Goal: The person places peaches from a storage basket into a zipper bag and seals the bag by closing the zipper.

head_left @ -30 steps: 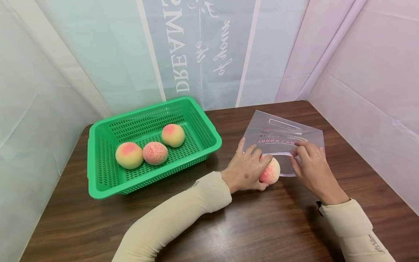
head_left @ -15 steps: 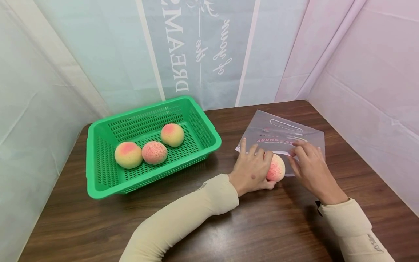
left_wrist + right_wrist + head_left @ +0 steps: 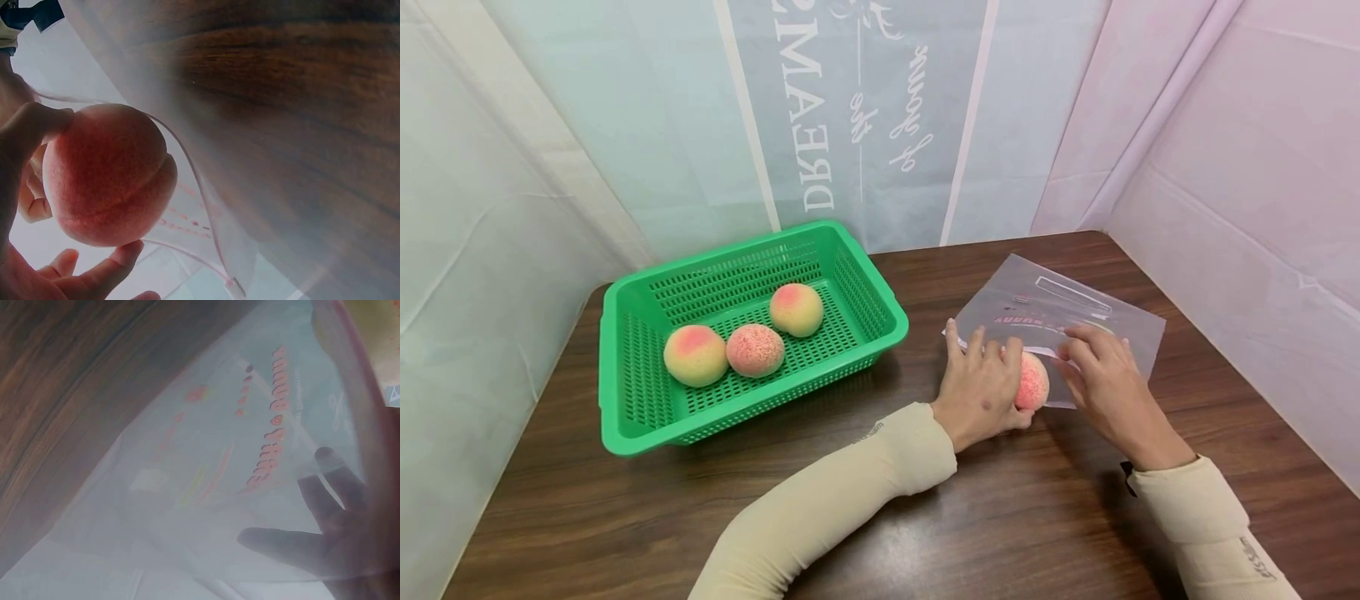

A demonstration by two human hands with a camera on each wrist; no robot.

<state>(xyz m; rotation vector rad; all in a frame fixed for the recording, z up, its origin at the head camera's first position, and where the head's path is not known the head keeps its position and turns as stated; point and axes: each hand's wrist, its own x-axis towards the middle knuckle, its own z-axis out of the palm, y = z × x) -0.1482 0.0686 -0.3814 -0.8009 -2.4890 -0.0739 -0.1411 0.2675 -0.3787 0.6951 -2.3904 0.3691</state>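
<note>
A clear plastic bag (image 3: 1011,296) with pink lettering and a slot handle lies at the right of the table, its mouth towards the person. At that mouth my left hand (image 3: 979,385) grips a pink and cream peach (image 3: 1033,385), with the fingers along its far left side. In the left wrist view the peach (image 3: 112,175) sits against the curved rim of the bag, thumb and fingertips around it. My right hand (image 3: 1112,387) pinches the bag's upper mouth edge and lifts it. Fingers (image 3: 281,540) show through the film of the bag (image 3: 206,456) in the right wrist view.
A green perforated basket (image 3: 880,325) stands at the left of the table, with two yellow-pink peaches (image 3: 696,357) and a speckled pink peach (image 3: 756,350) in it. Cloth walls (image 3: 677,125) enclose the brown wooden table (image 3: 1000,533) behind and at both sides.
My left hand has moved a little to the right with the peach, closer into the bag's mouth. The bag has shifted slightly right; the right hand stays nearly in place.
</note>
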